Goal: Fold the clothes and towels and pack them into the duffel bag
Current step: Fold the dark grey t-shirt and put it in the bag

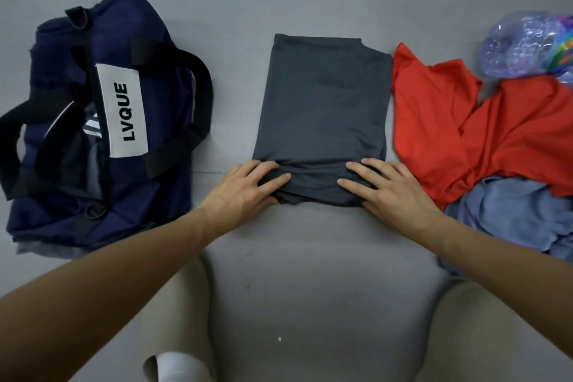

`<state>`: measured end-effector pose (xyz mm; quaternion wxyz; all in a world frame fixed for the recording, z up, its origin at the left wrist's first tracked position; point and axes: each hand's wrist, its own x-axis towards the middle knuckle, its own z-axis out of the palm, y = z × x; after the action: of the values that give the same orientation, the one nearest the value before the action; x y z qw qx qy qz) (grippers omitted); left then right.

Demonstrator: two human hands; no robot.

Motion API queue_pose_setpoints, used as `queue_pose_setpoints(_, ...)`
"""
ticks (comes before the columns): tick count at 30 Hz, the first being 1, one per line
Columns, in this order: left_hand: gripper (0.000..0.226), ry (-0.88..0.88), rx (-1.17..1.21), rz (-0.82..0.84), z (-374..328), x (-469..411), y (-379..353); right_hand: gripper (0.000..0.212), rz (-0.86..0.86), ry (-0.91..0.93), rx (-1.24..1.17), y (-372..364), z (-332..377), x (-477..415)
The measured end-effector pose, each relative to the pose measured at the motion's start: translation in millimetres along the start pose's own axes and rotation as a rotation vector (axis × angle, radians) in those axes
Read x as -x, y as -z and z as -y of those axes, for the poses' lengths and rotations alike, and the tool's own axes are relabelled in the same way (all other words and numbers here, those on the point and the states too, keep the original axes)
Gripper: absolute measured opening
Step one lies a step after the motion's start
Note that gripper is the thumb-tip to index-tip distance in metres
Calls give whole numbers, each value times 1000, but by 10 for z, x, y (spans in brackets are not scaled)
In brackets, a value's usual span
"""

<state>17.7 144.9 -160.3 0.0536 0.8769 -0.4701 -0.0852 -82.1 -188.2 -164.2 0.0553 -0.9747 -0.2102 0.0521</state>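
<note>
Your left grip (248,186) and right grip (390,186) both lie on the near edge of the folded grey shirt (322,108), one at each corner. Both are spread apart, fingers straight and fanned out, pressing the cloth flat against the floor (310,257); a little fabric bunches up between the fingers of your left grip. The rest of the shirt stretches away beyond your grips as a neat upright rectangle. Out past your left grip, well apart from the shirt, sits the navy duffel bag (124,195) with black handles (201,84) and a white label (122,112) reading LVQUE; it lies partly open, and some cloth shows inside. Just beyond your right grip a red shirt (496,139) lies crumpled, its edge touching the grey shirt, and a light blue garment (511,214) is heaped beside your right wrist. Farther off on that side is a clear plastic bottle (527,43). Nearer you than your grips, your knees in beige trousers (480,319) frame the floor.
</note>
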Motion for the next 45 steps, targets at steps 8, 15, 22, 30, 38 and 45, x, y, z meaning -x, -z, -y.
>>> queue_pose_setpoints(8,21,43,-2,-14,3,-131,143,34,4,-108,-53,150,117,-302)
queue_pose_setpoints(15,18,119,99,30,-167,-106,324,27,38,-200,-212,272,149,-277)
queue_pose_setpoints(22,18,362,421,22,-341,-162,558,48,118,-166,-217,331,255,-151)
queue_pose_setpoints(30,29,512,514,-85,-209,-274,642,40,-118,-375,-555,534,148,-199)
queue_pose_setpoints(38,23,695,619,-47,-138,-462,502,29,-65,-458,-498,501,23,-419)
queue_pose_setpoints(45,26,750,591,-11,-64,-587,425,95,112,-228,-105,364,161,-219)
